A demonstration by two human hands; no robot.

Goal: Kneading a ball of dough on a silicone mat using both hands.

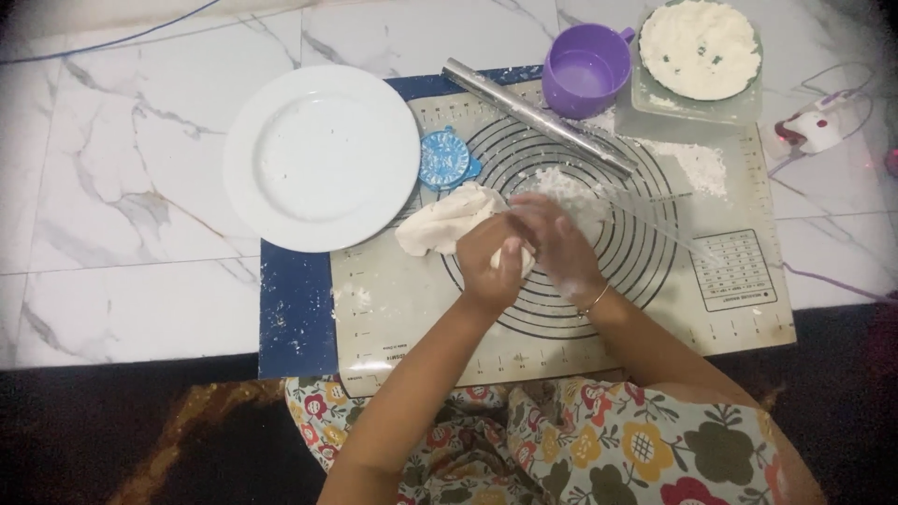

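A person in a flowered garment [599, 440] sits at the edge of a marble floor [122, 224], arms reaching forward over a pale silicone pastry mat [393, 309] printed with concentric circles, which lies on a dark blue underlay [295, 318]. Both hands meet above the rings: the left hand [488, 266] and the right hand [561, 241], a thin bangle [593, 301] at its wrist, are closed together around a small piece of dough, fingers dusted white. Just beyond and to the left of them, the main lump of dough [444, 223] rests on the mat, touching the hands, seemingly with only one portion pinched off and most of it not yet divided. Loose flour [697, 164] is scattered on the mat's far right side. Farther out, a blue round press mould [443, 159] lies unused beside an empty white plate [321, 157], suggesting no finished piece has been set down. A metal rolling pin [538, 117] lies diagonally across the mat's far edge, and behind it stand a purple cup [585, 70] and a dish of white filling [700, 51].
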